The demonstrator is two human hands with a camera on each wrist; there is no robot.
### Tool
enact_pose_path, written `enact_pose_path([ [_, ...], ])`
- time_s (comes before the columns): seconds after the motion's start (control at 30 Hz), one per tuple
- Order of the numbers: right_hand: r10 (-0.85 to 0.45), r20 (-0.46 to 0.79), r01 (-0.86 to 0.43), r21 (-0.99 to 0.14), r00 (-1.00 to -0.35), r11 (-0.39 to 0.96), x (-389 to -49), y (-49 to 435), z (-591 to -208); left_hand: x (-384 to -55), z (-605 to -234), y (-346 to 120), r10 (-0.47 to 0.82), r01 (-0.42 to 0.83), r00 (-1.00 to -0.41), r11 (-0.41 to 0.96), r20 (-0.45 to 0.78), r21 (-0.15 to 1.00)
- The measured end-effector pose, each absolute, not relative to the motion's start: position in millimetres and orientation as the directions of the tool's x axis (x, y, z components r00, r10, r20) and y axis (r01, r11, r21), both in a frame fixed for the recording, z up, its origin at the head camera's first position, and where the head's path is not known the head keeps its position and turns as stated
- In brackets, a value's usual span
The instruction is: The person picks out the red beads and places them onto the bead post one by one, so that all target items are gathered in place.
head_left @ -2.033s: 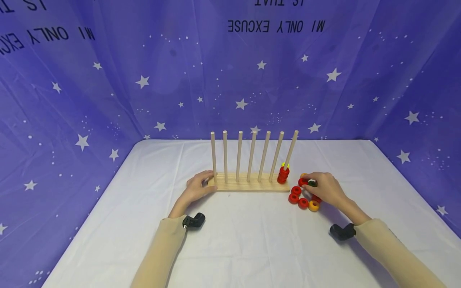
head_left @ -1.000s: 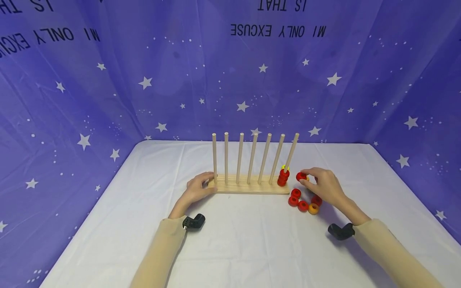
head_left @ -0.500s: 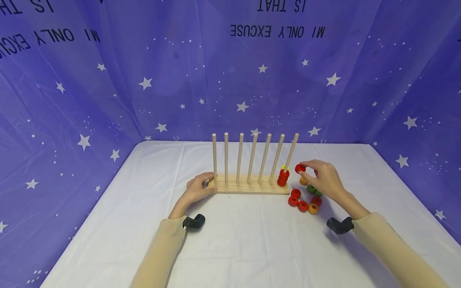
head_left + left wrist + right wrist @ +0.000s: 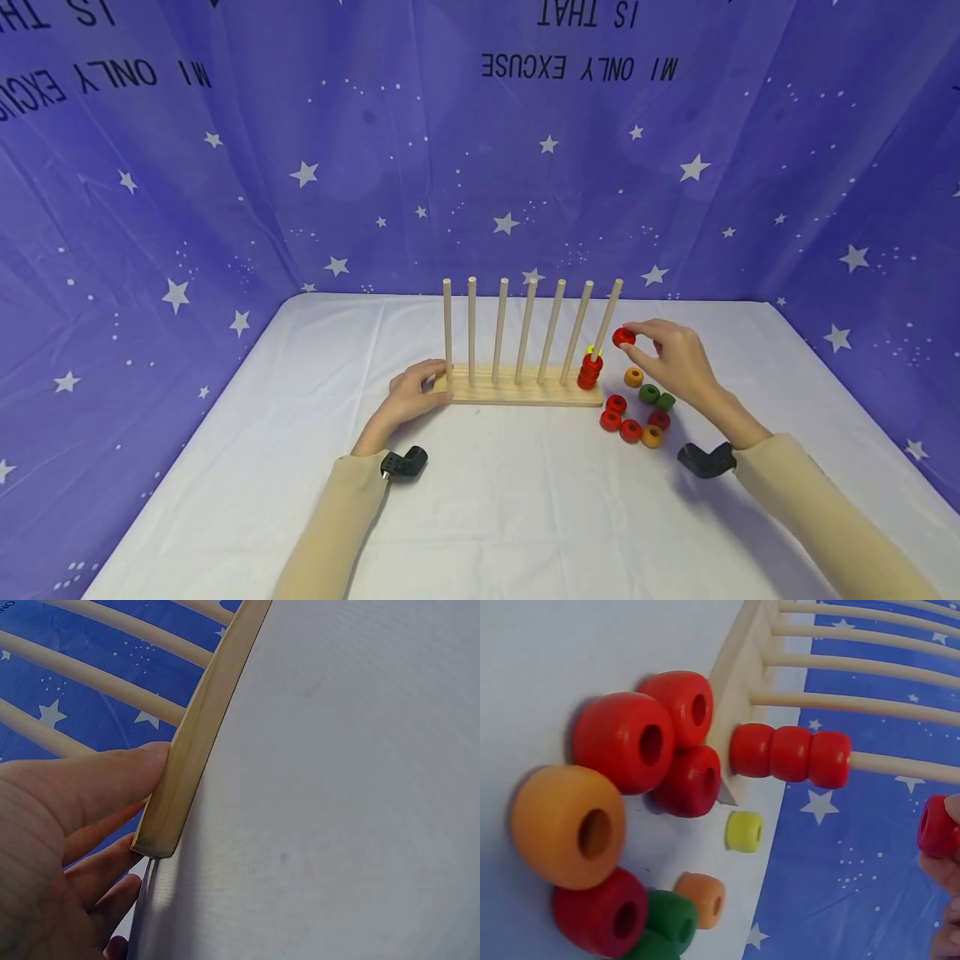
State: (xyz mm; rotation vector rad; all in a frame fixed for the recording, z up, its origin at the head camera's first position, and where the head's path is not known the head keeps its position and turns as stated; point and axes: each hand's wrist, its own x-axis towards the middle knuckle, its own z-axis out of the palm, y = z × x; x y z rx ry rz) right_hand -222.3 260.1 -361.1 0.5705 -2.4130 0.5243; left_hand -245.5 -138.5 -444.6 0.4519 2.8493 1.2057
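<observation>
- Head view: the right hand (image 4: 678, 358) pinches a round red wooden bead (image 4: 624, 337) between thumb and fingertips, its grip closed to the bead's width. That bead is raised off the white-clothed desk (image 4: 480, 517), just right of the end peg (image 4: 609, 312), a slim pale wooden dowel. The left hand (image 4: 411, 393) grips the left end of the flat pale wooden base (image 4: 506, 387).
- To thread it well, the bead probably wants raising over the peg's tip, hole in line with the dowel, then lowering squarely onto the stack of three red beads (image 4: 589, 372).
- Hidden there: the held bead's hole cannot be made out, and a small yellow bead (image 4: 592, 352) shows only partly behind the stack.
- Left wrist view: the thumb lies against the base's edge; firm pressure should stop the base sliding or tipping. Where the other fingers touch it is mostly hidden, and the pegs are cut off.
- Right wrist view: a dark opening on the held bead seems to face the desk, which should suit lowering. The hand is mostly cut off at the margin.
- Yellow proves to lie on the desk beyond the base. Among the loose beads, one of two green beads (image 4: 673, 919) is largely covered.
</observation>
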Motion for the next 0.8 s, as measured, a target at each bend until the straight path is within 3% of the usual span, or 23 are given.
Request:
enact_pose_path([
  [0.8, -0.281, 0.699, -0.550, -0.190, -0.658, 0.813, -220.8, 258.3, -333.1, -244.8, -442.8, -137.3, 0.270, 0.250, -0.959, 0.654, 0.087, 0.714],
])
